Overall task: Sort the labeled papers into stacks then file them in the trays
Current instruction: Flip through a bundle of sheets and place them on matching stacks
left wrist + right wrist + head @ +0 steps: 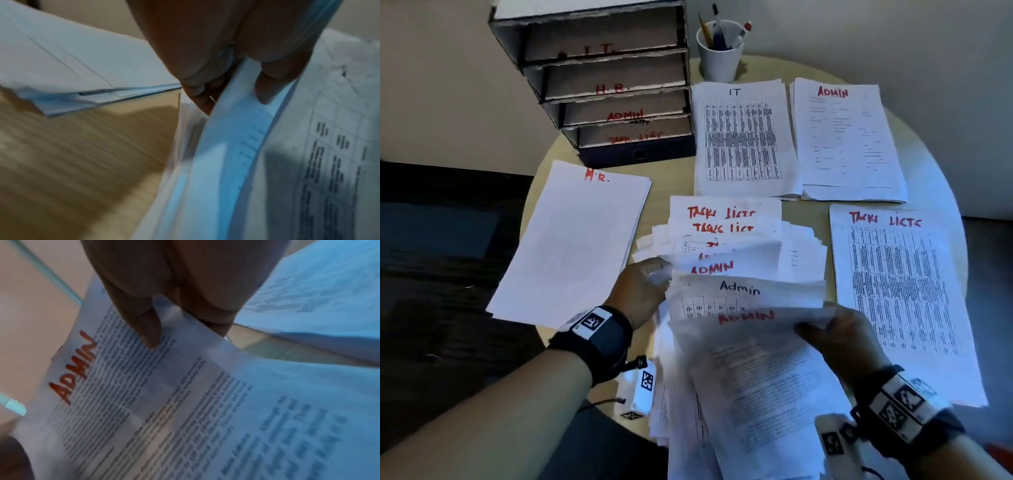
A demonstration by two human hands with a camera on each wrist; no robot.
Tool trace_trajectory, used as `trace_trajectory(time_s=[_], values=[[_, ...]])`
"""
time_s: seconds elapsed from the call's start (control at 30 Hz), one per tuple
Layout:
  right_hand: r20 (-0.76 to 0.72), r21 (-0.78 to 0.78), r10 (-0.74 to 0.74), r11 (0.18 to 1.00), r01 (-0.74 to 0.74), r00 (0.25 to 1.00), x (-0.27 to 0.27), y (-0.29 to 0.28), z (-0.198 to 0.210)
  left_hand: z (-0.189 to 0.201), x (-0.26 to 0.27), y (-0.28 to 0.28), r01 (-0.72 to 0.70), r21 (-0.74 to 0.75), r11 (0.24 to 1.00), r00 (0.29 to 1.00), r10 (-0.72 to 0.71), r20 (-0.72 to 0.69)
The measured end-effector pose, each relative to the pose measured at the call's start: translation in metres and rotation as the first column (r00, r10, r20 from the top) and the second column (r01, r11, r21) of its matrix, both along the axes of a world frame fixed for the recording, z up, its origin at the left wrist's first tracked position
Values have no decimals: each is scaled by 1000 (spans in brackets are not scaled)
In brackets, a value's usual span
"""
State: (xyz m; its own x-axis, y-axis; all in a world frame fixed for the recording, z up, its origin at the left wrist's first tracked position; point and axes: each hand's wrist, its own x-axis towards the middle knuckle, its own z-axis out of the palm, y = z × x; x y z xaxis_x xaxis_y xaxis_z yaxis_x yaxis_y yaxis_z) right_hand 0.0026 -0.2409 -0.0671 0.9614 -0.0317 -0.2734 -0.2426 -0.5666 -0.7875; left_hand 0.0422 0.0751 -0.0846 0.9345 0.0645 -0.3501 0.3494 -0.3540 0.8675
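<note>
A round pale wood table [681, 178] beside a plain wall carries everything, and nearest the person the unsorted pile [726, 370] lies fanned at its front edge, the right hand [840, 337] pinching the top ADMIN sheet [144, 402] thumb over, fingers under, at its right edge, while the left hand [640, 291] curls round the edges of several sheets on the pile's left side. A single sheet looks light, limp and slick on its neighbours, likely to bring a second along, so an edge near a corner seems the best hold. Farther off lie the H.R. stack [571, 240] and Tasks Lists stack [900, 294], then the IT stack [743, 140] and ADMIN stack [846, 140], with the labelled trays [602, 85] and a cup of pens [719, 48] at the back
</note>
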Motion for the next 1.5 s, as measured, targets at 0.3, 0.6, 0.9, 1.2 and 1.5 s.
trace_trajectory(time_s=[0.3, 0.6, 0.9, 1.2, 1.5], values=[[-231, 261, -275, 907, 332, 933, 35, 22, -17, 11, -2, -22, -395, -706, 588, 901, 96, -424], [-84, 71, -290, 952, 296, 953, 47, 42, 4, 42, -5, -43, -26, -159, 987, 1000, 24, -13], [-38, 639, -157, 755, 145, 987, 84, 34, 74, 135, 64, -26, -99, -669, 737, 961, 245, 128], [534, -6, -254, 953, 304, 807, 83, 39, 115, 131, 39, -26, 118, 393, 912, 934, -236, 267], [197, -806, 611, 546, -228, 767, 72, 80, 164, 197, 44, -55, 240, 894, 378, 453, -858, 241]])
